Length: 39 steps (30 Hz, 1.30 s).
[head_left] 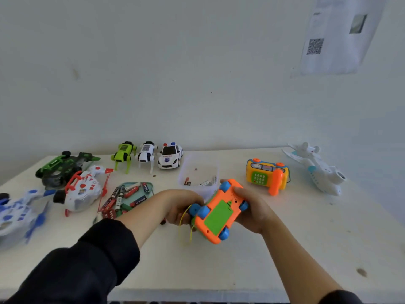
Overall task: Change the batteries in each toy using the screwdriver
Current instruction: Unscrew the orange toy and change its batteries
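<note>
While both hands' fingers grip it, the orange toy (219,212) shows its green underside.

Landmark: the clear tub (198,172), on the table (241,260), near its middle toward the wall.
In the tub: a few batteries (205,183), lying loose.
Left of the tub: tray of batteries (128,197); further left, helicopter toy (82,190), then a second helicopter (18,216) at the table's left edge.
Behind-left of the tub: police car (170,155), then two robot dogs (146,154), side by side along the wall; monster truck (60,166) beyond them.
Right of the tub: phone toy (266,175); further right, airplane toy (317,170).
Before the tub: upturned wheeled toy (219,212), held above the table between left hand (182,208) and right hand (254,212), its far wheel overlapping the tub's near corner.
</note>
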Tool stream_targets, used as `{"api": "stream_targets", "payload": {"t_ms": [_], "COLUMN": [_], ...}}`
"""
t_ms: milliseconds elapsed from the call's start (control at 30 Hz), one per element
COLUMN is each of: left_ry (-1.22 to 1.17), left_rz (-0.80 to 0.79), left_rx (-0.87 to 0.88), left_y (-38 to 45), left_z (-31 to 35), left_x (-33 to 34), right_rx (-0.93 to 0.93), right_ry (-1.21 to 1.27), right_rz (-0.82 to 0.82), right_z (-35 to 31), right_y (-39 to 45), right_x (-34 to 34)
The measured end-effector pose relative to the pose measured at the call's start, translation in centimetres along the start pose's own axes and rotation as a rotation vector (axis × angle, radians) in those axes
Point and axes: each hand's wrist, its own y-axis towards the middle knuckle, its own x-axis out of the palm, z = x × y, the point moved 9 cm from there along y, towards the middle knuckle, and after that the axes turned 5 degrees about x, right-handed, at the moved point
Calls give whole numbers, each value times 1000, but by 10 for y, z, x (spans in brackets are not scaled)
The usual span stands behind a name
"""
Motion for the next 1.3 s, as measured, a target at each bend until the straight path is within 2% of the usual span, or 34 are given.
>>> {"api": "stream_targets", "payload": {"t_ms": [67,100,200,233,367,467,533,600,667,733,800,900,967,1033,1133,1233,1300], "left_ry": [38,131,381,389,153,149,178,164,314,558,713,802,770,622,352,155,156], "left_rz": [23,69,287,332,285,579,755,818,887,916,870,779,794,849,945,1035,1040], "left_rx": [1,-1,92,144,291,456,473,440,398,338,250,165,186,270,492,759,890], "left_y": [-7,-11,-24,-28,-26,-33,-39,-39,-42,-41,-37,-32,-36,-46,-71,-101,-116], "left_z": [-3,-2,12,16,11,16,12,6,4,1,-11,-32,-37,-37,-26,-3,11], "left_x": [-7,-15,-37,-40,-26,-47,-62,-71,-82,-88,-89,-86,-84,-89,-100,-108,-100], "right_rx": [-36,-82,-250,-290,-467,-511,-492,-487,-519,-563,-626,-714,-777,-846,-949,-977,-917], "right_ry": [-34,-52,-58,-73,-300,-555,-680,-901,-1113,-1125,-1146,-1158,-1092,-967,-798,-765,-723], "right_rz": [135,214,448,498,632,616,530,456,434,479,534,574,584,643,754,749,700], "right_z": [1,0,-1,1,9,14,20,27,31,26,22,19,16,10,0,-8,-12], "right_y": [-10,-15,-29,-32,-41,-43,-39,-33,-30,-34,-39,-49,-58,-70,-88,-91,-83], "right_x": [-9,-15,-29,-28,-23,-10,2,12,21,25,27,30,32,28,16,18,20]}}
